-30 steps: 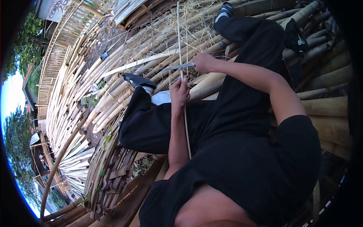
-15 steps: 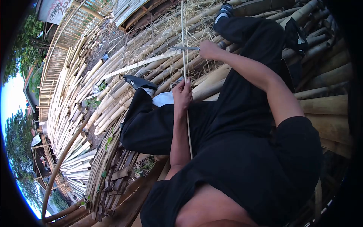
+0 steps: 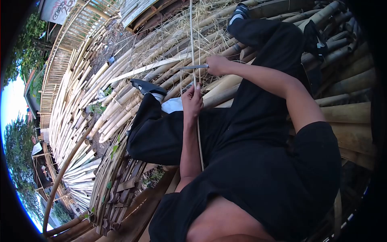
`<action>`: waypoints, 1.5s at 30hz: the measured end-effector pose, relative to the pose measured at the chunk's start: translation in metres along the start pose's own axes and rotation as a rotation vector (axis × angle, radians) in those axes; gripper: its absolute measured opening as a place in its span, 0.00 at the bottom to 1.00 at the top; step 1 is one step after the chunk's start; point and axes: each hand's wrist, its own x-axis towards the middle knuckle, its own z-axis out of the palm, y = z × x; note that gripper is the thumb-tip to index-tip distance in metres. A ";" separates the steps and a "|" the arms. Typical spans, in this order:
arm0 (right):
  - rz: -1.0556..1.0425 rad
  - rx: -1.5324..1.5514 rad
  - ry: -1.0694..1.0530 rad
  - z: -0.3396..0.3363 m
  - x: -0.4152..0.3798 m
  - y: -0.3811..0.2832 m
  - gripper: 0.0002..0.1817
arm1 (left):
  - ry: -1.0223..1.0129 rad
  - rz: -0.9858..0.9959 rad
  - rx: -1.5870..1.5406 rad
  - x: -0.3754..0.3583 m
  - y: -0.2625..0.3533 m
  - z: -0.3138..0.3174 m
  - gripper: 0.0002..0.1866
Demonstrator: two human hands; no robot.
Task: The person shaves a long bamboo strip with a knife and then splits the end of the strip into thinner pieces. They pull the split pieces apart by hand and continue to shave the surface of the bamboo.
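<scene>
Pale, bamboo-like strip [image 3: 192,36]: long axis runs outward from the torso [image 3: 250,173], past both hands. Left hand [image 3: 192,100] directly on it, thumb and fingers pinching it. Right hand [image 3: 217,65] just right of the strip, apart from it, clenched on the handle of a knife [image 3: 201,66]. Knife lies across the strip, near square to its axis, just beyond the left fingertips; whether the edge bites, cannot tell. Loose shavings [image 3: 215,38] right of the strip's outer stretch; a shoe [image 3: 148,87] left of it.
</scene>
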 end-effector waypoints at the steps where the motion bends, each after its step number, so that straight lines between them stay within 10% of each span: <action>1: -0.046 -0.043 -0.028 0.002 0.001 0.001 0.13 | 0.007 -0.018 0.005 0.001 -0.008 -0.003 0.12; 2: 0.215 0.123 0.007 0.002 0.017 0.014 0.13 | 0.012 -0.036 0.012 0.002 -0.013 -0.005 0.12; 9: -0.054 0.058 0.048 0.009 -0.011 -0.006 0.13 | -0.020 -0.030 -0.022 0.002 -0.003 -0.001 0.12; 14: 0.199 0.121 0.134 -0.004 0.019 0.031 0.12 | 0.024 0.004 0.052 0.004 -0.008 0.001 0.12; 18: -0.061 0.019 0.003 -0.006 -0.009 -0.004 0.14 | 0.026 0.006 0.066 0.000 -0.003 0.000 0.12; 25: 0.223 0.130 0.073 0.005 0.012 0.005 0.13 | -0.012 0.018 0.032 0.006 0.000 -0.001 0.12; 28: -0.038 -0.017 0.027 -0.002 -0.008 -0.009 0.13 | 0.044 0.006 0.119 -0.001 -0.004 -0.006 0.12; 45: 0.119 0.172 0.130 0.005 0.018 0.001 0.12 | 0.029 -0.024 0.053 -0.015 0.010 -0.008 0.11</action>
